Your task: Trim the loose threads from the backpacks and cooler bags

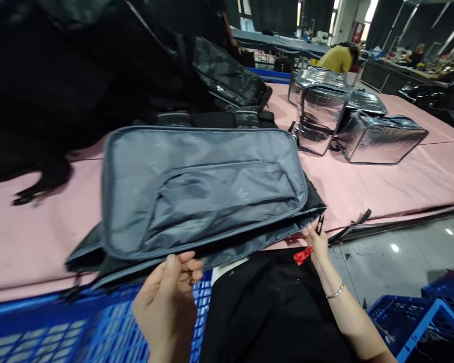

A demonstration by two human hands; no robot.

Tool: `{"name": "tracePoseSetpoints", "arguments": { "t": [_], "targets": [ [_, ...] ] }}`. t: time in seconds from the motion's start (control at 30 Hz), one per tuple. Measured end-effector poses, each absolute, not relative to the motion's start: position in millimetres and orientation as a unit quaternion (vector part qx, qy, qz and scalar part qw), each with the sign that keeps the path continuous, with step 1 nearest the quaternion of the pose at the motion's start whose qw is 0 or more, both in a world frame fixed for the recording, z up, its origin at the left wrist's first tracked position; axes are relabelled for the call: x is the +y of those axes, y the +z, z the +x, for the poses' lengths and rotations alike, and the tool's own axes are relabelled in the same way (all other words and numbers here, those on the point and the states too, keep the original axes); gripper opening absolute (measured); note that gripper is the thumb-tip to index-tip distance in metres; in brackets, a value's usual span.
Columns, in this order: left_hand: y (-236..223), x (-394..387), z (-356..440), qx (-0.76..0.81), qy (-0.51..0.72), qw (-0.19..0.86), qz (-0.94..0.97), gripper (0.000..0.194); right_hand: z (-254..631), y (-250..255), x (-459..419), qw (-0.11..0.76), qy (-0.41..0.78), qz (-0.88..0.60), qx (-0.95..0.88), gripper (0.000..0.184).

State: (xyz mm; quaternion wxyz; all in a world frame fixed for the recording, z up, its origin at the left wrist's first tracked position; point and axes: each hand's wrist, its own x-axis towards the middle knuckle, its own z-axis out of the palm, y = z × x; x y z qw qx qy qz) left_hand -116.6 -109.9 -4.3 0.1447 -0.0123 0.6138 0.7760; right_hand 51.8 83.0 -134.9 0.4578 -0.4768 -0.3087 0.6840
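Lower centre, the left hand [170, 290] pinches the grey bag [212, 194]; lower right, fingers of the right hand [318, 246] clamp its corner.

My left hand [170, 295] and right hand [318, 245] are ungloved, and a slim, silvery bangle [336, 293] circles my right wrist [326, 275]. My clothing [267, 307] is plain black, flecked with small pale specks [232, 274].
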Motion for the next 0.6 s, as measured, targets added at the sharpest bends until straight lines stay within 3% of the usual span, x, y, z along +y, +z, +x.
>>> {"name": "tracePoseSetpoints", "arguments": {
  "t": [0.17,0.27,0.33,0.6],
  "targets": [
    [-7.2,-151.0,-131.2,0.624,0.778,0.049,-0.058,0.017,55.2,-134.5,97.2,0.468,0.68,-0.47,-0.314,0.05],
    [-17.3,-163.2,-133.4,0.626,0.777,0.03,-0.058,0.029,57.4,-133.7,99.2,0.469,0.675,-0.47,-0.322,0.05],
    [-30.1,-166.7,-133.7,0.633,0.771,0.037,-0.055,0.039,59.6,-133.2,97.8,0.466,0.673,-0.471,-0.328,0.049],
    [-105.1,-169.8,-138.0,0.739,0.662,0.1,-0.074,0.041,70.4,-136.5,89.5,0.46,0.662,-0.47,-0.36,0.047]
  ]
}}
